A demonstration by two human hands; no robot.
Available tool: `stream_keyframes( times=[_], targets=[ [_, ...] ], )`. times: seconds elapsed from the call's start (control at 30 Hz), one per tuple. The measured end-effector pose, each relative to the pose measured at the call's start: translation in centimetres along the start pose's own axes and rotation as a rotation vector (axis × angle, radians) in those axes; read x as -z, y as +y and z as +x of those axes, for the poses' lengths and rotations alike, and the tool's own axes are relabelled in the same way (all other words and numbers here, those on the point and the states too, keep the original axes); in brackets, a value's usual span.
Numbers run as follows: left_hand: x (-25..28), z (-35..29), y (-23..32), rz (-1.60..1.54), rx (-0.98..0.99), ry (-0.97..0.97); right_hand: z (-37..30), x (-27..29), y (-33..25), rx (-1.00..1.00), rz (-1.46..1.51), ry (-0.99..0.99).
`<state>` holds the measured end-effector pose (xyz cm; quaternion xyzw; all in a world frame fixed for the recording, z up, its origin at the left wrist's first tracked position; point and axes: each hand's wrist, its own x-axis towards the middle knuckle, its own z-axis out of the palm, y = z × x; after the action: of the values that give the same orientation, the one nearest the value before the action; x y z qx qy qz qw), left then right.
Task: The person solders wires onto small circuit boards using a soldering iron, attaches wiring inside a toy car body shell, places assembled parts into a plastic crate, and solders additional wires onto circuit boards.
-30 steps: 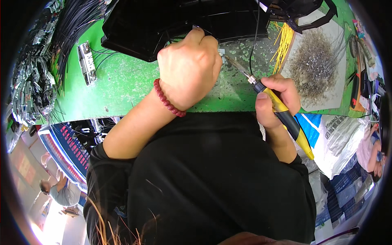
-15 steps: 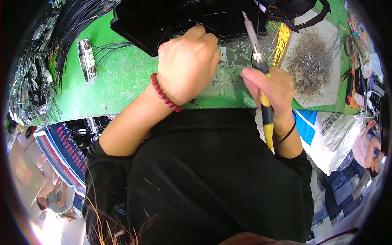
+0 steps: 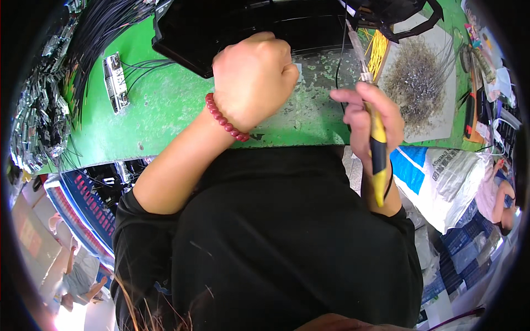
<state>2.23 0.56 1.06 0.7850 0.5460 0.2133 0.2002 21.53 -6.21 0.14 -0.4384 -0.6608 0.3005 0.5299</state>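
Note:
My right hand (image 3: 371,116) holds a soldering iron (image 3: 378,143) with a yellow and black handle, its metal tip pointing up and away. The thumb and index finger stretch out beside the handle. Closed like a fist, my left hand (image 3: 255,77) rests at the near edge of a black plastic housing (image 3: 193,38). Its fingertips are hidden, and what they hold, if anything, does not show. A bracelet of red beads circles that wrist. Past the iron's tip stands another black plastic part (image 3: 395,14) with an angular frame.
Left on the green tabletop (image 3: 160,105) lies a small silvery part (image 3: 116,83) with black wires. Bundled black wires and a heap of shiny parts (image 3: 41,110) fill the far left. At right are yellow wires (image 3: 377,52) and a board (image 3: 447,110) covered with dark debris.
My right hand has shifted slightly right and turned the iron, whose tip has moved right and a little nearer. Its fingers have loosened and spread. The left hand has barely moved.

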Motion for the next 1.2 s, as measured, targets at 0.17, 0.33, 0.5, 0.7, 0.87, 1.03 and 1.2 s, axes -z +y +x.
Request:
stream_keyframes(
  times=[0.17,0.33,0.5,0.7,0.87,1.03,1.2],
  targets=[
    [0.2,0.3,0.2,-0.019,0.013,-0.032,-2.0,1.3,-0.9,-0.122,-0.024,0.079],
    [0.6,0.6,0.7,0.034,-0.007,-0.098,-2.3,1.8,-0.9,-0.146,-0.031,0.051],
    [0.7,1.0,0.6,0.062,-0.038,-0.092,-2.0,0.4,-1.4,-0.32,0.2,0.156],
    [0.8,1.1,0.6,0.021,-0.004,-0.126,-1.9,0.0,-0.5,-0.291,0.118,0.108],
    [0.9,1.0,0.5,0.001,0.003,-0.129,-1.5,-0.2,-0.5,-0.288,0.101,0.101],
    [0.6,0.9,0.4,-0.032,-0.017,-0.085,-1.2,-0.4,-0.5,-0.274,0.065,0.09],
    [0.7,0.9,0.4,-0.034,-0.01,-0.095,-1.3,-0.4,-0.3,-0.308,0.087,0.061]
  ],
)
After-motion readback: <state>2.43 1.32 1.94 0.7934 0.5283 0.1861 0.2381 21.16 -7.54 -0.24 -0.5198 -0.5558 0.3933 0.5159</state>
